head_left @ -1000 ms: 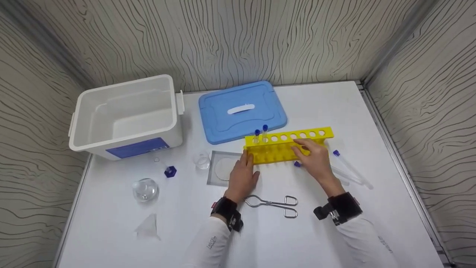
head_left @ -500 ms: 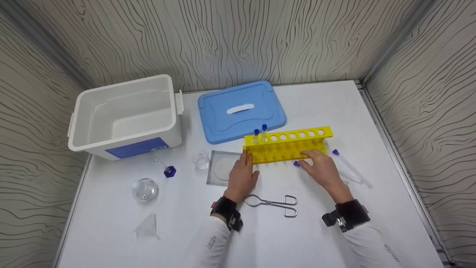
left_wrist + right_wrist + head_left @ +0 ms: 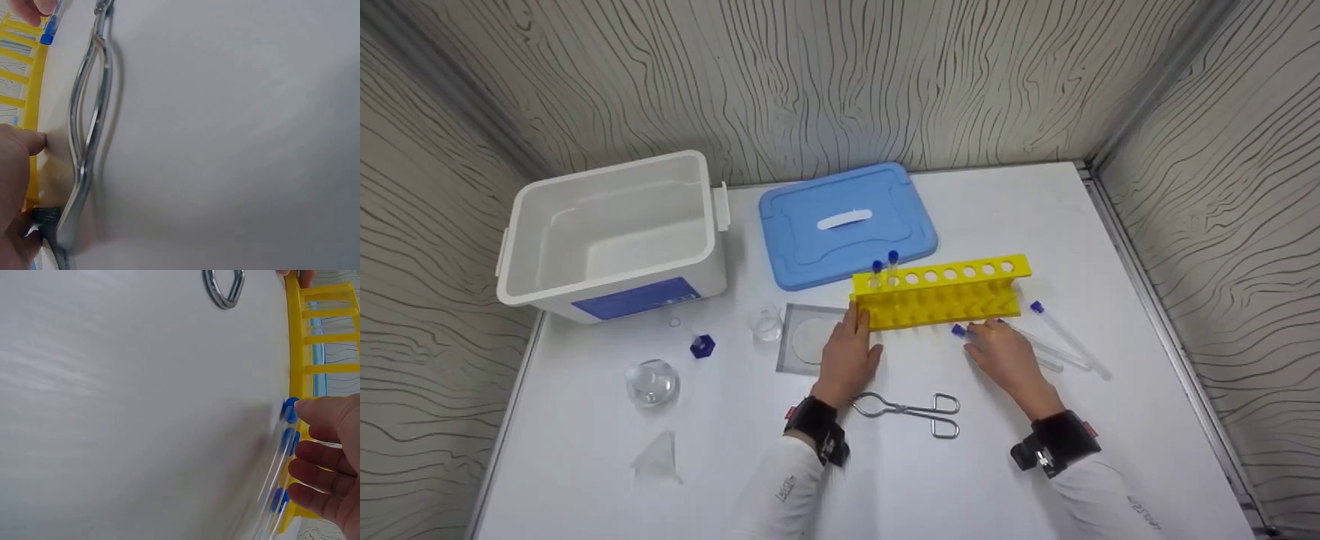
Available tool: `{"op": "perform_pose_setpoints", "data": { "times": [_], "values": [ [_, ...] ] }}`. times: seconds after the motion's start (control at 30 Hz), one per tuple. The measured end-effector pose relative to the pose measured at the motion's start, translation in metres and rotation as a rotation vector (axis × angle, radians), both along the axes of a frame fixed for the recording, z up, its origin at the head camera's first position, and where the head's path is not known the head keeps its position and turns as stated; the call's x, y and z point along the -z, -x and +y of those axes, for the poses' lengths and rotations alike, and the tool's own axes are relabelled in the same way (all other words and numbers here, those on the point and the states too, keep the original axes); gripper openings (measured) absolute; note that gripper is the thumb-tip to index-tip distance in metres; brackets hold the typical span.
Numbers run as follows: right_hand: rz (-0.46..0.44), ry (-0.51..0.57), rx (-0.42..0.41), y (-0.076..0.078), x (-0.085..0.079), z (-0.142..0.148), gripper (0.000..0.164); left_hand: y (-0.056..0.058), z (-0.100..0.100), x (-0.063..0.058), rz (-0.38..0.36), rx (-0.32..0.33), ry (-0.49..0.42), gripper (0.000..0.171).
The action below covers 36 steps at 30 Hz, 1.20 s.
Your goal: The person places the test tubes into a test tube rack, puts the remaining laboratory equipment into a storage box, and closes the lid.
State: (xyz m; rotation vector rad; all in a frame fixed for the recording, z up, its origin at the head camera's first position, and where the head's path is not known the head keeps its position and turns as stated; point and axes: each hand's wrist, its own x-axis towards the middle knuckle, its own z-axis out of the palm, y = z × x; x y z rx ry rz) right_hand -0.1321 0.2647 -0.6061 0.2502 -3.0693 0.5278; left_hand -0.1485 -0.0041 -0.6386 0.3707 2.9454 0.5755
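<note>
A yellow test tube rack (image 3: 945, 300) holds two blue-capped test tubes (image 3: 893, 268) upright at its left end. My left hand (image 3: 847, 356) rests its fingers against the rack's left end, its thumb (image 3: 35, 142) held apart along the front. Several blue-capped test tubes (image 3: 1071, 339) lie on the table at the rack's right front. My right hand (image 3: 1009, 352) is over them and partly hides them. In the right wrist view its thumb touches a blue cap (image 3: 291, 410), and its other fingers lie loosely extended beside the tubes.
Crucible tongs (image 3: 907, 409) lie between the forearms. Leftward are a grey mesh square (image 3: 789, 360), a small beaker (image 3: 767, 324), a blue-based item (image 3: 703, 346), a round glass vessel (image 3: 652, 382) and a funnel (image 3: 658, 456). Behind are a white bin (image 3: 607, 281) and blue lid (image 3: 847, 247).
My right hand has come down from the rack's front to the tubes lying on the table. My left hand stays at the rack's left end.
</note>
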Motion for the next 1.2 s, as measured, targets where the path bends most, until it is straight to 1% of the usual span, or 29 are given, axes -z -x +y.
{"op": "perform_pose_setpoints", "data": {
  "times": [0.17,0.3,0.53,0.7,0.83,1.07,1.2],
  "values": [
    [-0.034,-0.032,0.049,-0.002,0.007,-0.002,0.03,0.0,0.0,0.002,-0.02,-0.011,0.002,0.072],
    [-0.052,-0.039,0.058,-0.002,0.009,-0.003,0.031,0.001,0.001,0.002,-0.039,-0.017,0.006,0.073],
    [-0.078,-0.056,0.067,0.001,0.007,-0.006,0.029,0.0,0.001,0.0,-0.016,-0.013,0.002,0.072],
    [-0.092,-0.055,0.074,0.0,0.005,-0.008,0.024,-0.001,0.001,-0.002,-0.024,-0.013,0.003,0.072],
    [-0.088,-0.057,0.085,-0.001,0.005,-0.01,0.022,-0.001,0.001,-0.003,-0.024,-0.01,0.003,0.072],
    [-0.021,-0.063,0.061,-0.002,0.008,-0.01,0.018,-0.001,-0.001,-0.001,0.006,0.005,0.006,0.071],
    [-0.001,-0.052,0.055,-0.003,0.01,-0.009,0.017,0.0,-0.001,0.001,0.004,0.008,0.009,0.072]
  ]
}}
